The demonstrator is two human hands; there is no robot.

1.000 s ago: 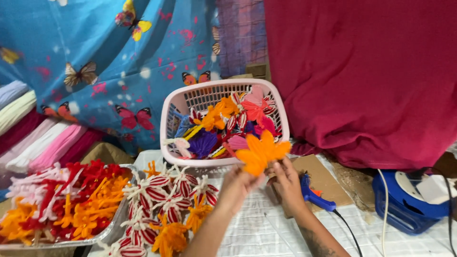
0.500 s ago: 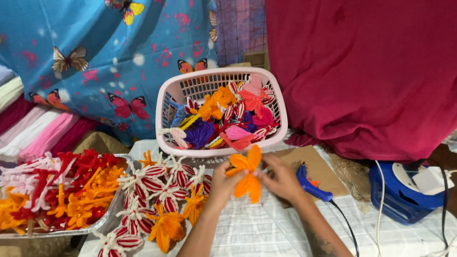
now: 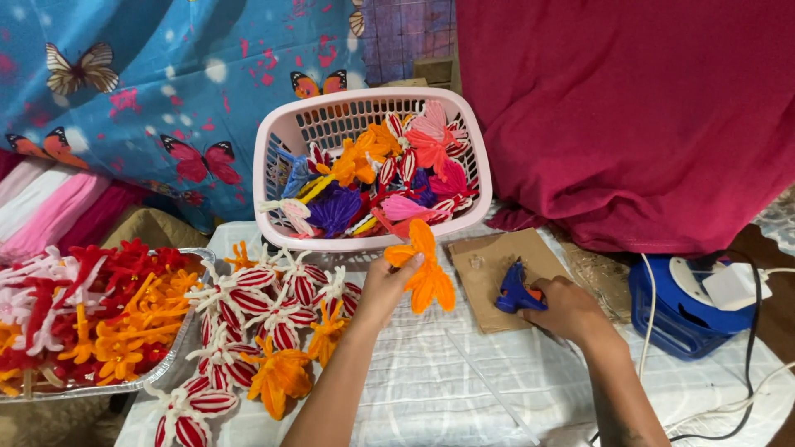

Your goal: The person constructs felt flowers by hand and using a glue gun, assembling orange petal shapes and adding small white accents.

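A crimson cloth (image 3: 638, 116) and a blue butterfly-print cloth (image 3: 166, 83) hang behind the table (image 3: 464, 389), one of each. On the table stand one pink basket (image 3: 273, 165), heaped with fuzzy-wire flowers in many colours, and one foil tray (image 3: 178, 364) at the left edge, packed with red, orange and white ones; both heaps are too tangled to count. One blue appliance (image 3: 671, 319) with a white cable sits at the right, and one sheet of brown cardboard (image 3: 489, 265) lies just in front of the basket.

Loose between tray and cardboard lie red-and-white striped flowers (image 3: 248, 302), roughly nine, with at least three orange ones (image 3: 277, 377) among them.

The left hand (image 3: 389, 285) pinches a single orange flower (image 3: 426, 269) between thumb and fingers, lifted clear of the table just below the basket's rim. The right hand (image 3: 567, 308) is curled around the one small blue glue gun (image 3: 513, 294), which rests on the cardboard.

This looks like a gluing step, with piece and tool each in hand but apart. Joining them would call for lifting the gun off the cardboard, turning the flower's centre toward the nozzle and keeping fingertips off the hot tip
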